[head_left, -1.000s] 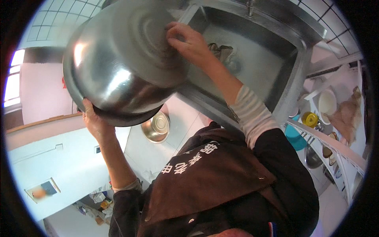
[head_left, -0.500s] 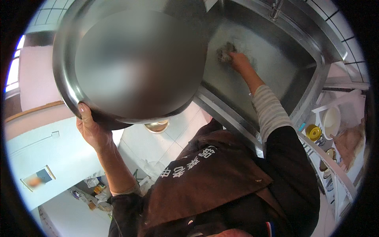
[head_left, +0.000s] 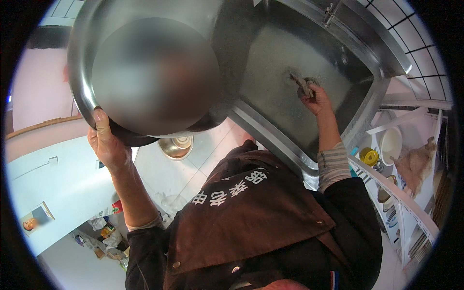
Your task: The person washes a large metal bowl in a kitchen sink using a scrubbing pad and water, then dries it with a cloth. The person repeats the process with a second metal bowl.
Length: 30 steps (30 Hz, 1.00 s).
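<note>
My left hand point(head_left: 106, 140) grips the rim of a large stainless-steel basin point(head_left: 81, 67), thumb over the lip. The basin is tilted up beside the sink, its inner face toward me with a blurred round area. My right hand point(head_left: 316, 99) is closed on a crumpled greyish cloth point(head_left: 303, 86) inside the steel sink point(head_left: 367, 118), over its shallow, cloudy-looking bottom. The faucet point(head_left: 331, 14) is above the sink's back edge.
A smaller steel basin point(head_left: 170, 149) sits on the tiled floor point(head_left: 210, 159). At the right, a white rack point(head_left: 411, 203) holds a white bowl point(head_left: 390, 146), a yellow lid point(head_left: 368, 156) and a brown cloth point(head_left: 415, 169). Bags and clutter point(head_left: 108, 234) are at lower left.
The large basin has turned from underside toward me to inner face toward me. My right hand left its base, took hold of the cloth in the sink and moved it right and downward.
</note>
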{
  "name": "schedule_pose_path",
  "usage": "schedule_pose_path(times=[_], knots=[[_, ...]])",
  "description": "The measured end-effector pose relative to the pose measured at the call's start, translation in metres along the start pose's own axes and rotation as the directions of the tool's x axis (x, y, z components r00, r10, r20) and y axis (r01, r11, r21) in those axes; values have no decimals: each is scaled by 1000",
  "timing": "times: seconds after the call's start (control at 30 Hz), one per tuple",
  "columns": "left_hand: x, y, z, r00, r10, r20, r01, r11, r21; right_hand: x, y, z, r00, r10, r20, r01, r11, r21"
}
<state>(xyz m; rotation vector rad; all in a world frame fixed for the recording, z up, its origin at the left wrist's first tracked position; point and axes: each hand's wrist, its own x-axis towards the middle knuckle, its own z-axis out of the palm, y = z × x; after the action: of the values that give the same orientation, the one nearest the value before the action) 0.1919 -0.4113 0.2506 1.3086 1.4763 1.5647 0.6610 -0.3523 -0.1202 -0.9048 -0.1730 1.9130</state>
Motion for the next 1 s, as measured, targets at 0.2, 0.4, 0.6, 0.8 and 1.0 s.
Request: schedule_pose_path(times=[0.2, 0.4, 0.6, 0.8, 1.0], knots=[[-9, -2, -4, 995, 38, 93, -38, 999, -5, -36, -5, 65, 924, -75, -376, 8, 984, -176], [-21, -5, -6, 990, 49, 135, -53, 998, 24, -47, -18, 60, 903, -351, -247, -91, 407, -909], [-36, -2, 12, 982, 119, 143, -124, 992, 21, -89, -34, 66, 993, -93, -69, 66, 947, -314], [-46, -2, 20, 992, 111, 64, -114, 993, 43, -72, -19, 23, 968, -3, -251, -32, 990, -138], [-60, -7, 24, 992, 123, -15, -123, 991, 47, -71, -14, 24, 1000, -18, 3, 19, 991, -132]])
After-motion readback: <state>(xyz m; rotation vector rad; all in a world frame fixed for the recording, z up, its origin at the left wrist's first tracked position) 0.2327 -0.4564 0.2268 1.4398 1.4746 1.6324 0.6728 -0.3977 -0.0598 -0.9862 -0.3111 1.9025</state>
